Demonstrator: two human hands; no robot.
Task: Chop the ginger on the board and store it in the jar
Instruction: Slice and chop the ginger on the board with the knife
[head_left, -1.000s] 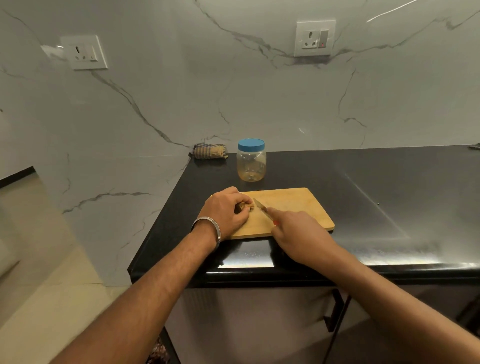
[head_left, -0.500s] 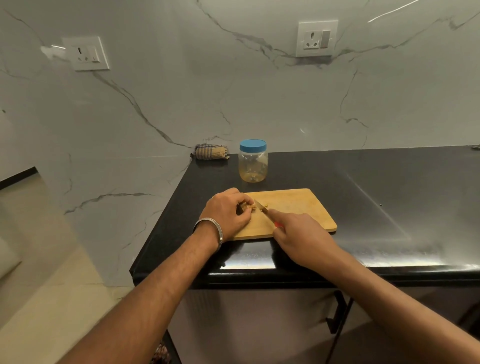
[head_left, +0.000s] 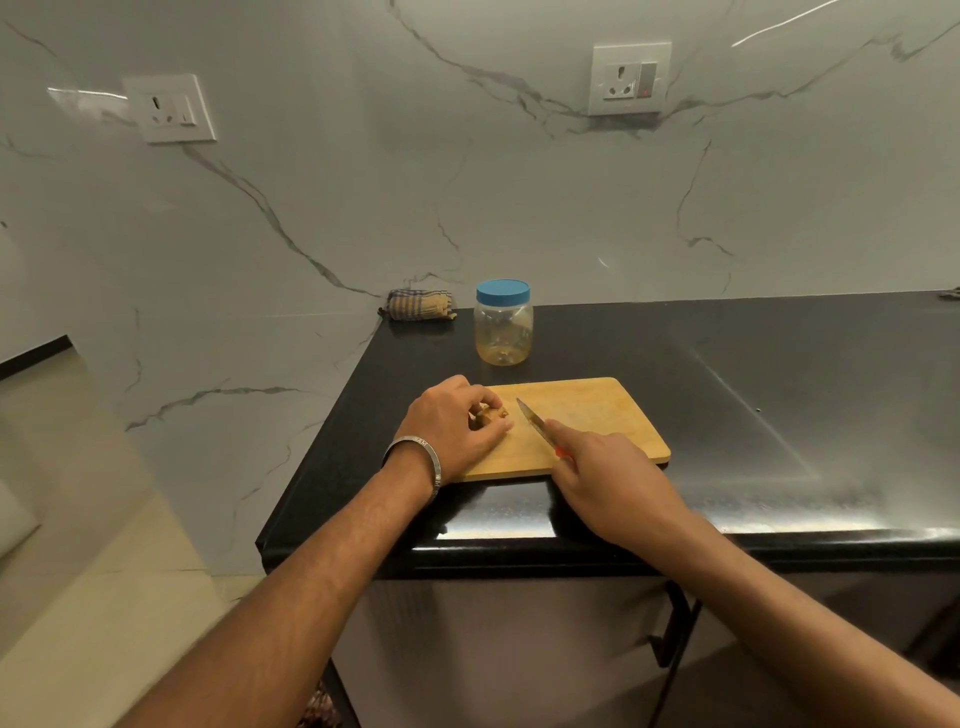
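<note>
The left hand (head_left: 457, 426), a metal bangle (head_left: 423, 460) on its wrist, lies on the left end of the wooden chopping board (head_left: 587, 415) with its fingers curled round the piece of ginger (head_left: 492, 413), pinning it to the board; only a small brown part of the ginger shows between fingers and thumb. Just to the right of the ginger, apart from it, is the tip of the knife (head_left: 535, 423), whose blade slants from near the middle of the board back toward the board's near edge. The right hand (head_left: 613, 478) grips the knife's handle, of which only a spot of red shows, with the forefinger laid straight along the back of the blade and the other fingers wrapped round the handle; the hand lies over the board's near edge. The board lies flat on the black countertop (head_left: 779, 395), near its front left corner. Behind the board, near its left half, stands the clear plastic jar (head_left: 504, 325), upright with its blue lid (head_left: 503, 292) on. Left of the jar, against the marble wall (head_left: 363, 182), lies a folded checked cloth (head_left: 420, 304). On the wall above the board are two switch sockets, one (head_left: 169, 108) far to the left and one (head_left: 629, 78) to the right.
</note>
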